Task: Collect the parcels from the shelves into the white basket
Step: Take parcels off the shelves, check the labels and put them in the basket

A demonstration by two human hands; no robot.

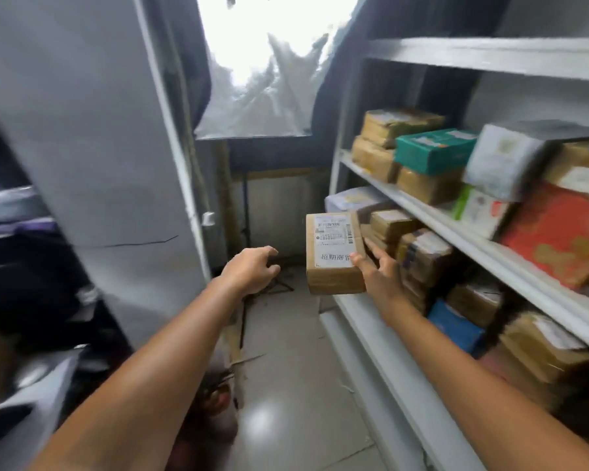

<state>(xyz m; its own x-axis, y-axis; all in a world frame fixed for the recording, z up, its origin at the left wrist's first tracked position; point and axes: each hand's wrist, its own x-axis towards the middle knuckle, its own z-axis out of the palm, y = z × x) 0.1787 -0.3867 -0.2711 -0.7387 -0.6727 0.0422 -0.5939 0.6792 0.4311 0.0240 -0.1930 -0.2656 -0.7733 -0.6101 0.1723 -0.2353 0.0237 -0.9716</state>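
My right hand [380, 271] grips a small brown cardboard parcel [332, 253] with a white shipping label, held upright in the aisle just off the lower shelf. My left hand [252, 268] reaches forward to the left of the parcel, fingers loosely curled, holding nothing and not touching it. The white metal shelves [432, 215] on the right carry several more parcels: brown boxes [422, 254] on the lower level, a green box [432, 149] and a red box [555, 232] on the upper level. The white basket is not in view.
A grey panel [92, 147] stands on the left with dark bags [31, 290] beside it. A plastic-covered window [266, 62] lies ahead. Scraps [218, 379] lie on the narrow tiled floor [286, 385] between the two sides, near a thin black stand [247, 232].
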